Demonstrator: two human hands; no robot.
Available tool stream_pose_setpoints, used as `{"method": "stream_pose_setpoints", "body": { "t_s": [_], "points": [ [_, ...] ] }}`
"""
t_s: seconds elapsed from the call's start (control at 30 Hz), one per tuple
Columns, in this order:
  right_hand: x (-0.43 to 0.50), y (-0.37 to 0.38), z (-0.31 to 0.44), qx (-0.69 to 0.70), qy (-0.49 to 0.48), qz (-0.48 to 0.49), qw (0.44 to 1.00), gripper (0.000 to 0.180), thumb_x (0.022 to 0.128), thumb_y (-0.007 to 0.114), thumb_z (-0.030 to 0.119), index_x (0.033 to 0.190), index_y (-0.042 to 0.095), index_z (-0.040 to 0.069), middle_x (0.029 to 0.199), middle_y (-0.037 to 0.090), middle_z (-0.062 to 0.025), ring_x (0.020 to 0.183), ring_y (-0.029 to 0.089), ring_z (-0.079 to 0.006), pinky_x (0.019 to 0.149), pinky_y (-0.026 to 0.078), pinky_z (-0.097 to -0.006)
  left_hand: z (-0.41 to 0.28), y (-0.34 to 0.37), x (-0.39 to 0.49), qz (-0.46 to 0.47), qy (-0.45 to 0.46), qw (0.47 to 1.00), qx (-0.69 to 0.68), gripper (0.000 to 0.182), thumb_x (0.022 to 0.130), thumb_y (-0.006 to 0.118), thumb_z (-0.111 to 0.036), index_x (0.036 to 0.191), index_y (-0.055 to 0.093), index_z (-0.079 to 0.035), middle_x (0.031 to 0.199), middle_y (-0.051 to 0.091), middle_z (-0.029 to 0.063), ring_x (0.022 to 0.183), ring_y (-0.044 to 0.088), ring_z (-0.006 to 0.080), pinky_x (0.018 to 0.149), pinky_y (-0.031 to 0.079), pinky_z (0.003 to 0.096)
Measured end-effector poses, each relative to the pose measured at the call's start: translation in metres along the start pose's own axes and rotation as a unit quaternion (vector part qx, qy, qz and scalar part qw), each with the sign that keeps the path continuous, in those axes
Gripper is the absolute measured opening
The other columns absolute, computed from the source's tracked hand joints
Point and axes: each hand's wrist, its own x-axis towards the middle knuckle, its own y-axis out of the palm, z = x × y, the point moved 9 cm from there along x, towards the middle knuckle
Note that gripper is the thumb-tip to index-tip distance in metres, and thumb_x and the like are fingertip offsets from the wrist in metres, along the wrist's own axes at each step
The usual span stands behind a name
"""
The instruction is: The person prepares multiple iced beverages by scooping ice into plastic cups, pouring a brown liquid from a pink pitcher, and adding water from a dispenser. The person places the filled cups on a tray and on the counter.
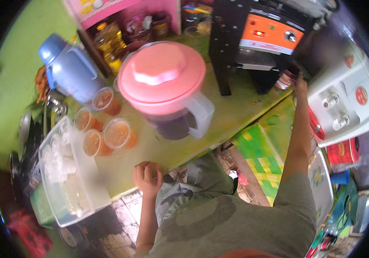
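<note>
My left hand rests with curled fingers at the front edge of the green table, seemingly holding nothing. My right hand reaches to the back right and touches a dark red container beside the black and orange machine; its fingers are small and partly hidden, so a grip cannot be told. Between my hands stands a large clear pitcher of dark liquid under a pink lid. Several plastic cups of orange-brown drink are grouped left of the pitcher.
A clear plastic bin with plastic items stands at the left, with a blue thermos jug behind. Cooking oil bottles are at the back. A white water dispenser stands on the right, above a red tin.
</note>
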Motion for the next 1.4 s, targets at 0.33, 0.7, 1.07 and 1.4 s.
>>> {"method": "stream_pose_setpoints", "body": {
  "t_s": [0.33, 0.7, 1.07, 1.4],
  "points": [
    [-0.280, -0.045, 0.241, 0.318, -0.231, -0.033, 0.919, 0.025, 0.092, 0.053, 0.025, 0.098, 0.054, 0.000, 0.089, 0.053, -0.0068, 0.081, 0.049, -0.0143, 0.072, 0.041, -0.0275, 0.002, -0.003, -0.002, 0.026, 0.012, 0.997, -0.076, 0.019, 0.067, 0.071, -0.015, 0.082, 0.062, -0.007, 0.089, 0.059, 0.0083, 0.077, 0.056, 0.0267, 0.065, 0.046, 0.0359],
    [-0.435, 0.085, 0.337, 0.463, -0.209, 0.242, 0.827, 0.043, 0.091, 0.056, 0.037, 0.110, 0.051, -0.001, 0.083, 0.055, -0.0081, 0.076, 0.055, -0.0166, 0.069, 0.045, -0.0314, -0.015, -0.132, 0.029, 0.046, 0.019, 0.990, -0.129, 0.029, 0.065, 0.069, 0.002, 0.092, 0.067, -0.005, 0.100, 0.063, 0.0107, 0.092, 0.060, 0.0262, 0.076, 0.048, 0.0358],
    [-0.450, 0.084, 0.356, 0.492, -0.224, 0.323, 0.777, 0.033, 0.097, 0.045, 0.038, 0.092, 0.045, 0.006, 0.066, 0.039, -0.0014, 0.048, 0.032, -0.0062, 0.040, 0.024, -0.0202, 0.309, -0.229, -0.001, 0.073, -0.546, 0.834, 0.023, 0.064, 0.072, 0.078, -0.040, 0.109, 0.055, 0.007, 0.107, 0.057, 0.0144, 0.095, 0.057, 0.0234, 0.080, 0.048, 0.0337],
    [-0.443, 0.083, 0.346, 0.489, -0.231, 0.283, 0.792, 0.032, 0.095, 0.052, 0.037, 0.094, 0.045, 0.006, 0.060, 0.040, -0.0002, 0.045, 0.034, -0.0061, 0.039, 0.025, -0.0204, 0.360, -0.168, -0.029, -0.015, -0.630, 0.776, -0.018, 0.095, 0.062, 0.083, -0.042, 0.131, 0.037, 0.005, 0.126, 0.045, 0.0189, 0.106, 0.052, 0.0288, 0.086, 0.046, 0.0404]
  ]
}}
